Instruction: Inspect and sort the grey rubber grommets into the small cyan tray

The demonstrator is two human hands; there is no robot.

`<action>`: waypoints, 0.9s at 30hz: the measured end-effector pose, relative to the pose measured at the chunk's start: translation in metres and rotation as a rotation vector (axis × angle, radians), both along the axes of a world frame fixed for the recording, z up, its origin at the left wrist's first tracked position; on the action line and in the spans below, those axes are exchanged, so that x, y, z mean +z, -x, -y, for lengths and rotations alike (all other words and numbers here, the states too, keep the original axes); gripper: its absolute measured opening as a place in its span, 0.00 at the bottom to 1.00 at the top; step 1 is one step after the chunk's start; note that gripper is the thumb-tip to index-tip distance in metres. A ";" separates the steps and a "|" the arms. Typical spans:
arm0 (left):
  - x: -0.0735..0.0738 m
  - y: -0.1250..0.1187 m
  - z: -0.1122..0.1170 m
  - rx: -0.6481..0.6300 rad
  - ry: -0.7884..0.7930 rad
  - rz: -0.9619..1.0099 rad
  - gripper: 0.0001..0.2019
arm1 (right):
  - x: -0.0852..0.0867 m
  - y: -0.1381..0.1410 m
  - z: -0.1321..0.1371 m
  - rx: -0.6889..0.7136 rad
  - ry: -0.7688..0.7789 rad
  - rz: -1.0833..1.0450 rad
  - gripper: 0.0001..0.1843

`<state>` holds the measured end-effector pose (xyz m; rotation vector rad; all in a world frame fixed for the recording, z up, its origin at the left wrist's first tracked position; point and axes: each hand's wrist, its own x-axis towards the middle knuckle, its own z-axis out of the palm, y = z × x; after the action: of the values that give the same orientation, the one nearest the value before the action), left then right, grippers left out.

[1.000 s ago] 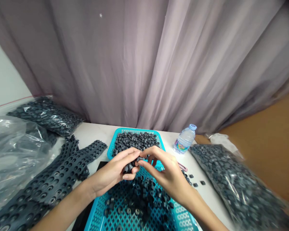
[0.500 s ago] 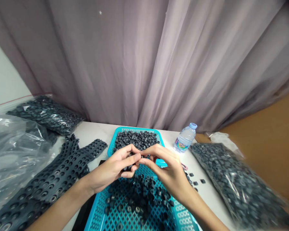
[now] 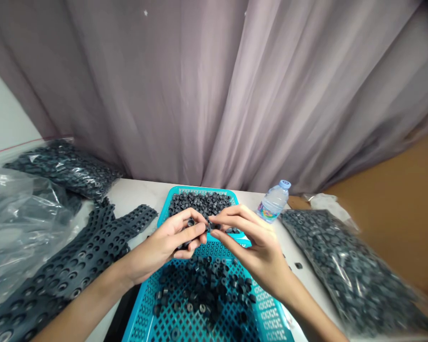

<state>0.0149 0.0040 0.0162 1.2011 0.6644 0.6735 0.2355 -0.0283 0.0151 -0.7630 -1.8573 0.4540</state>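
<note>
Black cylindrical parts point(image 3: 190, 222) fill the left hand point(image 3: 180, 237), at the centre of the frame, its fingers curled round them. Half a second ago the right hand point(image 3: 255, 232) had its thumb and forefinger pressed together at the left fingertips; now they stand slightly parted. A dark piece shows by that gap, but I cannot tell whether it is gripped. The right hand also covers the spot where a pink clip showed.

Below the hands, at bottom centre, a turquoise front basket point(image 3: 271, 304) holds many similar pieces; a fuller far basket point(image 3: 171, 192) sits behind it. They stand on a white table point(image 3: 139, 190), with a loose piece point(image 3: 298, 265) right of the hands. Perforated dark mats point(image 3: 82, 256) and clear plastic point(image 3: 17, 209) cover the lower left, below a filled bag point(image 3: 67, 166). A water bottle point(image 3: 274, 202) stands right of centre, near a larger bag point(image 3: 353, 270) at lower right. A grey-mauve curtain point(image 3: 164, 95) spans the upper frame, with a brown panel point(image 3: 395, 209) at the right edge.
</note>
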 end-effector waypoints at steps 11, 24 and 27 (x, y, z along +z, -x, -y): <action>0.003 0.000 0.004 0.014 0.029 0.024 0.11 | -0.002 0.005 -0.001 0.109 0.320 -0.165 0.11; 0.002 0.002 0.000 0.019 0.112 0.046 0.10 | -0.007 0.003 -0.007 0.236 0.553 -0.296 0.15; 0.000 0.002 0.000 0.018 0.118 0.048 0.10 | -0.007 0.002 -0.007 0.224 0.537 -0.270 0.15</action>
<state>0.0132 0.0044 0.0167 1.0682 0.6669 0.6669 0.2330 -0.0214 0.0084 -0.7963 -1.5815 1.1730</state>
